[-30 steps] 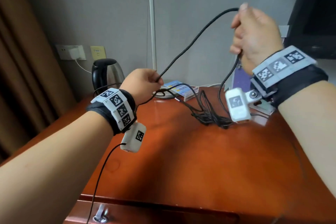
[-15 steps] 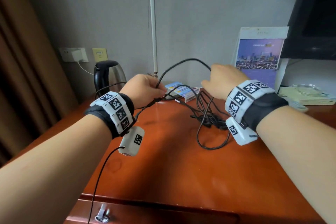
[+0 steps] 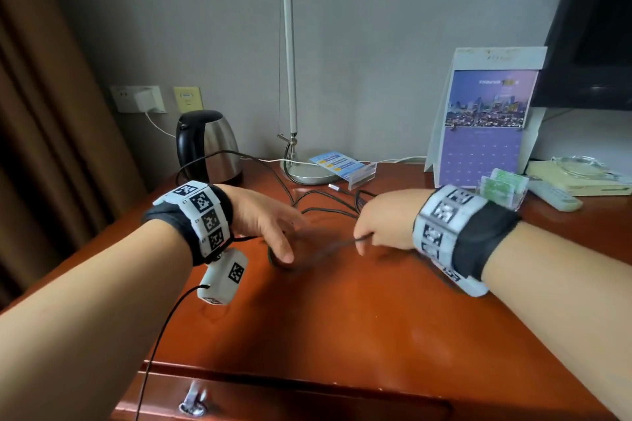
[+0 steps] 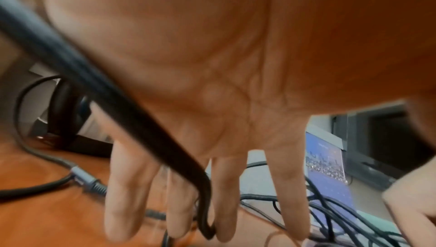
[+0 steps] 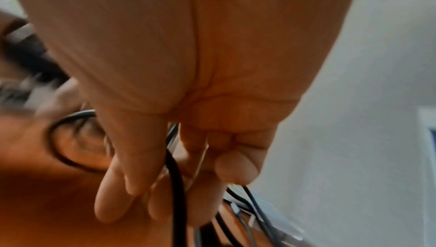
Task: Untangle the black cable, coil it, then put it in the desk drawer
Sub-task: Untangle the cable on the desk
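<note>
The black cable (image 3: 326, 203) lies in tangled loops on the red-brown desk (image 3: 342, 311), and one strand stretches between my hands. My left hand (image 3: 278, 243) reaches down to the desk with its fingers straight. In the left wrist view the black cable (image 4: 141, 120) runs across the open palm and drops between two fingers (image 4: 226, 195). My right hand (image 3: 371, 232) pinches the strand just above the desk, and the right wrist view shows the cable (image 5: 175, 185) held between its curled fingers (image 5: 118, 185). The drawer front (image 3: 290, 400) with its metal handle (image 3: 193, 403) sits at the desk's near edge, not pulled out.
A steel kettle (image 3: 205, 143) stands at the back left and a desk lamp (image 3: 290, 79) behind the tangle. Behind the tangle lies a clear card holder (image 3: 345, 166). A calendar (image 3: 485, 120), a green packet (image 3: 502, 184) and a remote (image 3: 554, 195) are at the back right.
My right hand came down from high above the desk to its surface, still holding the cable. My left hand dropped too and its fingers straightened out of their grip.
</note>
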Motion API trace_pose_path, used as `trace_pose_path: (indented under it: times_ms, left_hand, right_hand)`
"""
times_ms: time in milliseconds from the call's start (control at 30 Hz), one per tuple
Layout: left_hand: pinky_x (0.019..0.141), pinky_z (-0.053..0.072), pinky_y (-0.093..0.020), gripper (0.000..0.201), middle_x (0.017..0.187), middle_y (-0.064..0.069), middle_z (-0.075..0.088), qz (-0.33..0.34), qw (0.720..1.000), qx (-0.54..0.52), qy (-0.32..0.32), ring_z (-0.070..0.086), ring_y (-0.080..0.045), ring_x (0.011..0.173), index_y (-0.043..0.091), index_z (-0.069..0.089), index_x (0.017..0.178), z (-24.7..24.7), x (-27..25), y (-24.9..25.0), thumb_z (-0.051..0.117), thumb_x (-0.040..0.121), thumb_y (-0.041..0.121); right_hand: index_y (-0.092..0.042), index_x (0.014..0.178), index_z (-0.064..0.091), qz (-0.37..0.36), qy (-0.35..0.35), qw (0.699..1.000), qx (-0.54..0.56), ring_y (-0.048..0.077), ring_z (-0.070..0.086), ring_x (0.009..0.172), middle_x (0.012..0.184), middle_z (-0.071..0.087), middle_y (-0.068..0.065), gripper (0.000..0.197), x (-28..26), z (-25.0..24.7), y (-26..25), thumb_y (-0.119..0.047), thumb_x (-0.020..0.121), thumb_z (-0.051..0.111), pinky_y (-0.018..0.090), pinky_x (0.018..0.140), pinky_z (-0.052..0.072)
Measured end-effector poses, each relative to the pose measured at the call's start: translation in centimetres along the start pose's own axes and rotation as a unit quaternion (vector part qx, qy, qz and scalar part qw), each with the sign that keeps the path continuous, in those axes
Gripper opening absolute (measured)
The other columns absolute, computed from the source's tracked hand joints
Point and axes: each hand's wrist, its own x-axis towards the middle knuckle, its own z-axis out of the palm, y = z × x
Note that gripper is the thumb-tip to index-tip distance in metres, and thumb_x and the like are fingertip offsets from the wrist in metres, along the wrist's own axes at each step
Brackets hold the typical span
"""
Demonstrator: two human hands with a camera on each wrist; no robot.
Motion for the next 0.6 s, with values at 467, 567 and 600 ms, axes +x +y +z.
trace_pose_path:
  times_ms: [467,567,600]
  left_hand:
    - [0.058,0.057,-0.026,0.03,0.072,-0.011,0.075,-0.16,0.963,0.157,0.147,0.064,-0.019,0.057,0.006,0.069,0.112,1.1,-1.1,0.3,0.072,0.082,0.004]
    - [0.06,0.053,-0.026,0.025,0.087,-0.011,0.079,-0.104,0.973,0.126,0.165,0.061,-0.02,0.062,0.019,0.073,0.106,1.0,-1.3,0.3,0.073,0.083,0.012]
    - [0.062,0.052,-0.028,0.023,0.089,-0.011,0.079,-0.075,0.978,0.097,0.171,0.062,-0.021,0.066,0.02,0.073,0.105,0.9,-1.4,0.3,0.073,0.084,0.013]
  right_hand:
    - [-0.035,0.124,0.064,-0.015,0.102,0.983,0.152,0.015,0.072,0.08,0.085,0.077,-0.005,0.032,-0.5,-1.1,-1.3,-0.05,0.099,0.053,0.032,0.079,0.058]
    - [-0.028,0.144,0.048,0.013,0.115,0.983,0.146,0.012,0.071,0.071,0.08,0.073,-0.005,0.042,1.0,-0.6,-2.2,-0.033,0.102,0.049,0.026,0.062,0.052]
    - [-0.025,0.148,0.042,0.026,0.124,0.98,0.154,0.014,0.071,0.069,0.077,0.069,-0.005,0.048,1.4,-0.4,-2.3,-0.03,0.101,0.049,0.026,0.061,0.052]
